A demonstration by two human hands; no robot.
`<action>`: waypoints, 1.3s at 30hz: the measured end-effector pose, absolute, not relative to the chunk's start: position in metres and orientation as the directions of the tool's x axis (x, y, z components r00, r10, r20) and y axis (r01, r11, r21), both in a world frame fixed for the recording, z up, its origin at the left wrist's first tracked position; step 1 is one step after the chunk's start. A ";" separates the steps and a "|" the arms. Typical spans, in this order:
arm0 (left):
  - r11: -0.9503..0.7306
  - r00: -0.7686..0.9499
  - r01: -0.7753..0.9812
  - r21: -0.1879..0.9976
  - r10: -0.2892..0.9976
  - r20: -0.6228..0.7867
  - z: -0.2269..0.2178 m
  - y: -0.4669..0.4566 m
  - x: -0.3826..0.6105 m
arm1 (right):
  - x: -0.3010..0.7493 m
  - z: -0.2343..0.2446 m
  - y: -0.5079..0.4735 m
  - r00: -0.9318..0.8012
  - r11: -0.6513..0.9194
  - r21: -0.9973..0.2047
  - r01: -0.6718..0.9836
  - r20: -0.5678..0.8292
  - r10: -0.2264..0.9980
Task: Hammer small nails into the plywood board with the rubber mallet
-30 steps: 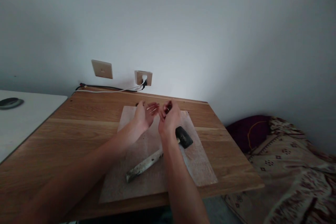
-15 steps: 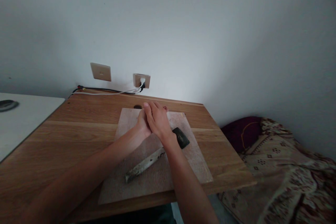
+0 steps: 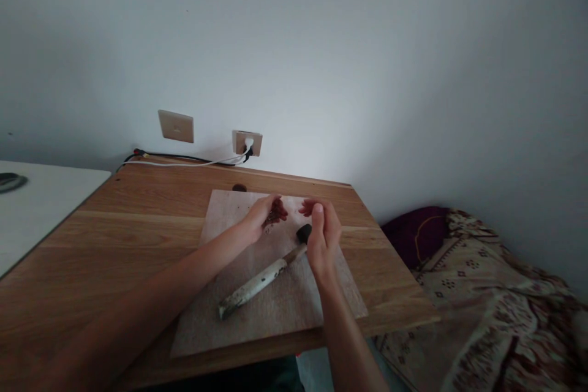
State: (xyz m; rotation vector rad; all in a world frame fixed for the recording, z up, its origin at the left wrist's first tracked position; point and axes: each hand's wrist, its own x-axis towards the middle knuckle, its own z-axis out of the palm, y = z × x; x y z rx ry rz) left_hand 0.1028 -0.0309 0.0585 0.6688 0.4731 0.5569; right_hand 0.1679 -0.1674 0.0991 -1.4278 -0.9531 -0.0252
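- Across the foreground, a wooden table [image 3: 151, 229] with a pale board [image 3: 280, 312] laid flat near its front edge.
- Behind, a bluish-white wall [image 3: 321, 73] with a blank plate [image 3: 176, 126] and a socket [image 3: 238, 142] filled with plugs [image 3: 248, 143]; along the table's back edge, white and black cables [image 3: 184, 165].
- At left, a white surface [image 3: 50, 208] under a dark round object [image 3: 11, 182]; at right, a patterned cloth [image 3: 459, 300] beside purple fabric [image 3: 416, 236].
- Aslant on the board, a mallet [image 3: 258, 284], black head partly behind the right hand [image 3: 324, 229].
- Cupped above the board, the left hand [image 3: 263, 215], fingers half curled around dark, speckled matter [image 3: 274, 214]; cannot tell whether gripped.
- Right fingers loosely bent, thumb apart, well clear of the left.
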 end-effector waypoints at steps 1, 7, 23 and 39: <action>0.634 0.764 -0.283 0.720 0.602 -0.231 0.061 -0.031 0.103 | 0.171 0.097 -0.174 0.657 0.195 -0.801 0.566 0.580 0.482; -0.026 0.871 0.066 0.997 0.490 -0.044 0.078 -0.016 0.097 | 0.190 0.082 -0.215 0.697 0.114 -0.791 0.601 0.589 0.408; -0.812 0.786 0.478 0.335 0.566 0.249 0.119 -0.046 -0.023 | 0.243 -0.025 -0.350 0.662 -0.462 -0.494 0.736 0.388 0.641; -0.261 0.312 0.476 0.840 0.943 0.116 0.020 -0.115 -0.108 | 0.234 -0.041 -0.359 0.551 -0.408 -0.375 0.832 0.478 0.684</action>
